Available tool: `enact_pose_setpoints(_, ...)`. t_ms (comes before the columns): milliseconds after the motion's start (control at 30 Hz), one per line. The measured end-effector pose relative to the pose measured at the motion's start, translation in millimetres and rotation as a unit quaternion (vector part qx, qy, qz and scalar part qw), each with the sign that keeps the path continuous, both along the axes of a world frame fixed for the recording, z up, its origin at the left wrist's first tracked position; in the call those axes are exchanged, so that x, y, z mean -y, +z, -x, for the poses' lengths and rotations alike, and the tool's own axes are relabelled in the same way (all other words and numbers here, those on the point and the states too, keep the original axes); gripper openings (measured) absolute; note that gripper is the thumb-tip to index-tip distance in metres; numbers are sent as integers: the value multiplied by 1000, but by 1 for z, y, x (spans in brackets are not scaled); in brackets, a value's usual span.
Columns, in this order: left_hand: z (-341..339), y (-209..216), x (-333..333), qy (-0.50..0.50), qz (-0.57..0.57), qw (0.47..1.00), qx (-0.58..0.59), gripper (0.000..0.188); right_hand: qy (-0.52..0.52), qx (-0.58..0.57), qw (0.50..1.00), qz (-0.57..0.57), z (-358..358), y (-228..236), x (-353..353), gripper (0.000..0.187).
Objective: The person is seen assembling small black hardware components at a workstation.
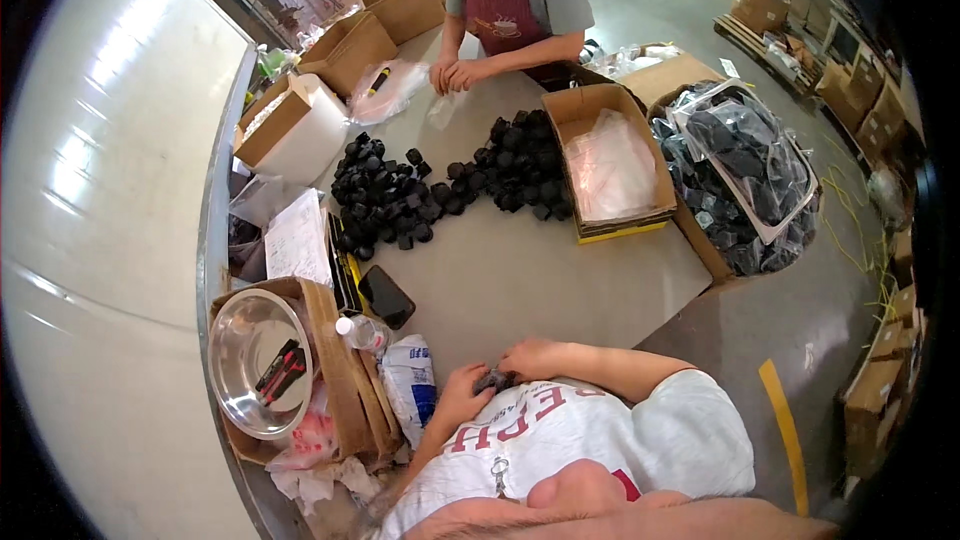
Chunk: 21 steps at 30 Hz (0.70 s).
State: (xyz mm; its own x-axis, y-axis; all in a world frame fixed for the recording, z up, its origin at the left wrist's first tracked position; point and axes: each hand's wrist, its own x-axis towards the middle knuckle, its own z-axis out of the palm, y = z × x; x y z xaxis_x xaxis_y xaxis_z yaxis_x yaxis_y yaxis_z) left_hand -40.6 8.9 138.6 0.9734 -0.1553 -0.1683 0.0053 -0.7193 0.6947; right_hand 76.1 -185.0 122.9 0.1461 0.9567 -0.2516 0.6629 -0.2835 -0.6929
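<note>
Close to my body, at the near edge of the table (480, 290), both hands meet around a small dark piece (494, 381), seemingly wrapped in clear film. My left hand (463, 392) grips it from one side. My right hand (534, 357) has its fingers closed on the other side. The exact kind of piece is too small to make out. Farther off lies a heap of small black plastic parts (385, 190), with a second mound (520, 160) joined to it on the right.
A box of clear bags (612, 165) stands right. Left are a phone (386, 297), a bottle (362, 333), and a metal bowl (225, 360) holding red-black tools (282, 372). Across the table a co-worker in a maroon apron (500, 10) handles a clear bag. A large bag of black parts (740, 170) sits right.
</note>
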Motion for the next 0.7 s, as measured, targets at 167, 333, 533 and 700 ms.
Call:
enact_pose_setpoints(167, 14, -5, -7, 71, 76, 992, -66, 44, -26, 40, 994, -97, -2, 6, 2, 37)
enact_pose_setpoints(333, 8, 8, -1, 153, 82, 980, -97, 29, 31, 21, 993, -115, -4, 4, -12, 23)
enact_pose_setpoints(533, 14, -7, -21, -4, -45, 997, 60, 19, 42, 171, 978, -111, -4, 8, -17, 13)
enact_pose_setpoints(700, 27, 20, -18, -80, -23, 995, -49, 32, 11, 219, 959, -180, -8, 26, 5, 15)
